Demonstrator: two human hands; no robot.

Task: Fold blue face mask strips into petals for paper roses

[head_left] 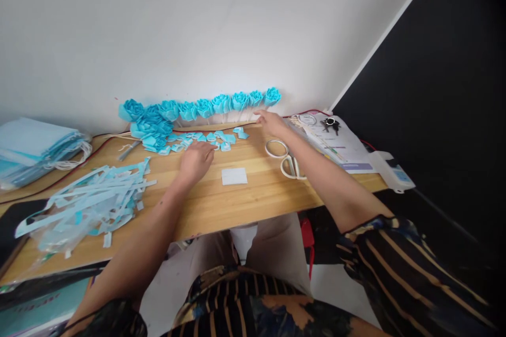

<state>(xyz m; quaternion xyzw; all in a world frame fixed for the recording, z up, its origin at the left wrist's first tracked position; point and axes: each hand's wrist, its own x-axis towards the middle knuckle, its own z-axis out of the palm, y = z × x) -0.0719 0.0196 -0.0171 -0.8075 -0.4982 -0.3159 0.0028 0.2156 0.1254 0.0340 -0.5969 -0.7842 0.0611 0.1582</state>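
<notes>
My left hand (pixel 196 160) is low over the table at the near edge of the small folded light-blue petals (pixel 225 146). Its fingers are bent but loose, the fingertips beside the petals, and I see nothing held. Farther right, my right hand (pixel 272 123) reaches toward the wall with its index finger stretched out, near the stems under a row of blue fabric roses (pixel 240 100). No object shows in it. Between my arms lies a white square piece (pixel 234 176) on the wood. Scissors with white handles (pixel 291 167) and a roll of tape (pixel 276 148) sit beside my right forearm.
At left are a stack of light-blue sheets (pixel 35 139), a heap of cut strips (pixel 95 200) and a dark phone-like object (pixel 19 226). Papers (pixel 351 150) with keys (pixel 330 124) and a white plastic container (pixel 389 171) occupy the right end. A cable runs along the wall.
</notes>
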